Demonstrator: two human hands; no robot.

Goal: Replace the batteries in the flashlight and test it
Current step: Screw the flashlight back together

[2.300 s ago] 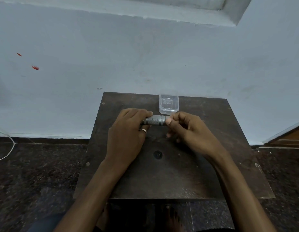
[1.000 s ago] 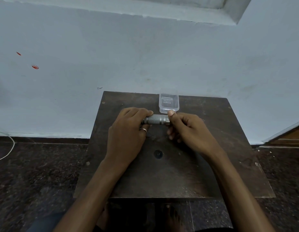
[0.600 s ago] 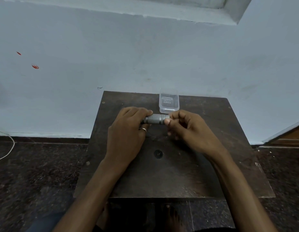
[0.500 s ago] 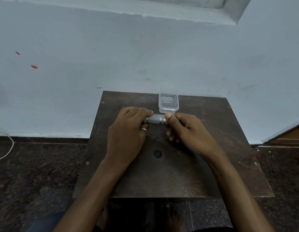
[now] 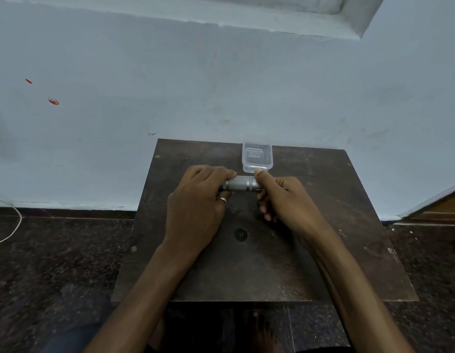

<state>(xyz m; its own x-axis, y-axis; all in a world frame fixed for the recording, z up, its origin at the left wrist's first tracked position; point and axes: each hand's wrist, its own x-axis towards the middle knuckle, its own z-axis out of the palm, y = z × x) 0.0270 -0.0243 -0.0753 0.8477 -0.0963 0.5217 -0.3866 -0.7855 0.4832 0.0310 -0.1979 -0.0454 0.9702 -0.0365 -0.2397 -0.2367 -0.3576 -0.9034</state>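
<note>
Crosswise near the tabletop's (image 5: pixel 323 250) far edge, the flashlight (image 5: pixel 240 183) runs left-right, left hand (image 5: pixel 196 200) wrapped round its body, right hand (image 5: pixel 285 197) pinching its end.

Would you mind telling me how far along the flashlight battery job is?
Done: nothing I can confirm; no batteries show on the table. In hand: the left hand grips one end of the flashlight, the right hand pinches the other; whether that end is coming off or going on is unclear. Left: at least the test, as no beam shows.
</note>
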